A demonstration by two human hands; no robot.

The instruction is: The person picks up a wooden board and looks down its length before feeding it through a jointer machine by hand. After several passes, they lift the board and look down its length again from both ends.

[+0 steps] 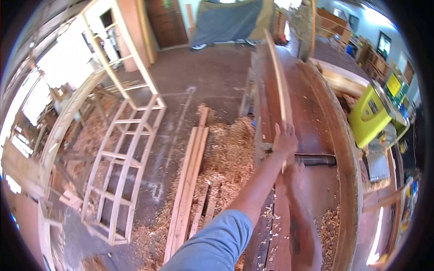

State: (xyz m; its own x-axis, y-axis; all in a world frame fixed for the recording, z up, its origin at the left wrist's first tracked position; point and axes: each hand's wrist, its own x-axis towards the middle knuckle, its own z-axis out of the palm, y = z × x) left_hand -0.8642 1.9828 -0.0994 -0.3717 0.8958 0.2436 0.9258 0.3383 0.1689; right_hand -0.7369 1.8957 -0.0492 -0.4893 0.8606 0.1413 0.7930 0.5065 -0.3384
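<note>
A long, thin pale wood strip [281, 86] runs away from me over the brown workbench [312, 108]. My left hand [285, 141] is on the strip near its close end, fingers pointing forward and wrapped on it. Closer to me, my right hand [294, 174] is at the near end of the strip, smeared, with its fingers hard to make out. Just right of my hands, a dark cylindrical bar [315, 160] crosses the bench. Wood shavings are scattered on the bench top.
Reddish planks [187, 185] lie on a heap of shavings [233, 158] left of the bench. A ladder-like wooden frame [122, 167] stands further left. At the right is a lime-green machine [370, 115]. A blue-grey cover [228, 22] drapes something at the back.
</note>
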